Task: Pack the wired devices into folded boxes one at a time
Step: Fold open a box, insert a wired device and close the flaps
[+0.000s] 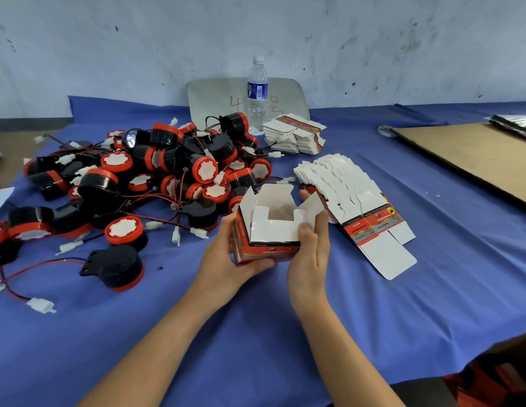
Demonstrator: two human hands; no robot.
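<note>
Above the blue cloth I hold a small red and white cardboard box (267,227), its top flaps standing open and its inside empty. My left hand (226,257) grips its left side and bottom. My right hand (310,248) grips its right side, thumb on the front flap. A big pile of black and red round wired devices (156,171) lies to the left, with red-black leads and white plugs. One device (116,267) lies apart near the front. A fanned row of flat unfolded boxes (352,201) lies to the right.
A second stack of flat boxes (294,138) sits behind, beside a plastic water bottle (257,95) and a grey board (215,101) against the wall. A brown cardboard sheet (473,160) covers the table's right side. The table's front edge falls away at lower right.
</note>
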